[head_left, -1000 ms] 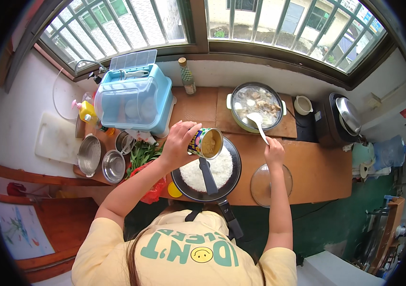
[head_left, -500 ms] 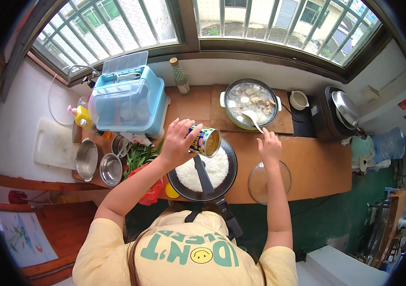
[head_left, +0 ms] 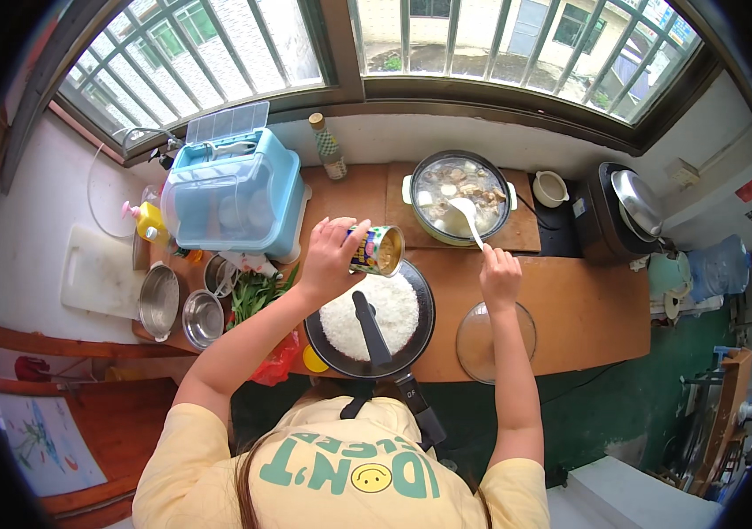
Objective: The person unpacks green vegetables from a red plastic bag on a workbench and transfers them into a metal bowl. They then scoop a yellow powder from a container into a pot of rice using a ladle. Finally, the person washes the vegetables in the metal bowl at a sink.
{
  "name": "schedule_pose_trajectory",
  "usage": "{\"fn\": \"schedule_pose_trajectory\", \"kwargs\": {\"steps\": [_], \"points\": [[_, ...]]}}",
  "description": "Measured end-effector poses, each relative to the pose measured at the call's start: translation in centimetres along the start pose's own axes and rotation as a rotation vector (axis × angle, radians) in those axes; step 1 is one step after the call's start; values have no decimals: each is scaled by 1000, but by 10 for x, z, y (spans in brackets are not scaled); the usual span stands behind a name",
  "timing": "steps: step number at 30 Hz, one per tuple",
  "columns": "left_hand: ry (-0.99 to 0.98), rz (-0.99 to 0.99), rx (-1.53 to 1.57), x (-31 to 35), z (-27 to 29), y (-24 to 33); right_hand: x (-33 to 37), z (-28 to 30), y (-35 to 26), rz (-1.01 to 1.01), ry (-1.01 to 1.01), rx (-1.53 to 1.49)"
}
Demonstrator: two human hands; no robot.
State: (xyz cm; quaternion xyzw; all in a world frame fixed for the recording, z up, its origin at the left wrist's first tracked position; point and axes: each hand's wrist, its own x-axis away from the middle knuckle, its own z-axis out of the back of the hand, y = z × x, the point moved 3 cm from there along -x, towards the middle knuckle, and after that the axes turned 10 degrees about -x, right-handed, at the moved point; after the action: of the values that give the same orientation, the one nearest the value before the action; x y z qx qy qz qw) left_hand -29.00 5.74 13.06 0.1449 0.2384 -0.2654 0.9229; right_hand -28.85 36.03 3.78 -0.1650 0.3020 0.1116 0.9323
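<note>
My left hand [head_left: 337, 256] is wrapped round a yellow, green and blue tin can [head_left: 379, 250], tipped sideways with its open mouth to the right. Tan contents show inside it. Below the can sits a black pan [head_left: 429, 319] of white rice [head_left: 398, 309], with a flat black bar [head_left: 372, 328] across it. My right hand [head_left: 501, 275] grips the handle of a white spoon [head_left: 466, 214]. The spoon's bowl is over the near side of a white-handled pot [head_left: 512, 196], which holds broth with pale pieces and meat.
A glass lid [head_left: 473, 346] lies right of the pan. At left are a blue lidded dish box [head_left: 235, 198], metal bowls [head_left: 204, 319], green leaves [head_left: 254, 298] and a red bag [head_left: 279, 363]. A bottle [head_left: 329, 152] stands behind; a dark cooker [head_left: 609, 216] stands at right.
The spoon's bowl has come up a little and shows more fully above the broth. The can stays tilted in my left hand. The whole view has shifted slightly.
</note>
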Motion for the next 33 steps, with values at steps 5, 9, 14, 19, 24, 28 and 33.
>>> {"fn": "schedule_pose_trajectory", "kwargs": {"steps": [5, 9, 14, 19, 24, 28, 33], "points": [[9, 26, -26, -15, -14, -3, 6, 0, 5, -28, 59, -17], [18, 0, -72, -29, -26, 2, 8, -2, 12, -172, 192, -201], [-53, 5, -85, -44, -48, 6, 14, -6, 28, -704, 323, -776], [-73, -9, -179, -54, -69, 10, 28, -18, 43, -1018, 362, -1188], [-86, -37, -265, -66, -86, 12, 37, -26, 44, -1072, 353, -1290], [-111, -14, -288, -71, -99, 14, 38, -24, 40, -1090, 326, -1318], [-125, -28, -324, -74, -109, 14, 41, -31, 42, -1071, 328, -1318]]}}
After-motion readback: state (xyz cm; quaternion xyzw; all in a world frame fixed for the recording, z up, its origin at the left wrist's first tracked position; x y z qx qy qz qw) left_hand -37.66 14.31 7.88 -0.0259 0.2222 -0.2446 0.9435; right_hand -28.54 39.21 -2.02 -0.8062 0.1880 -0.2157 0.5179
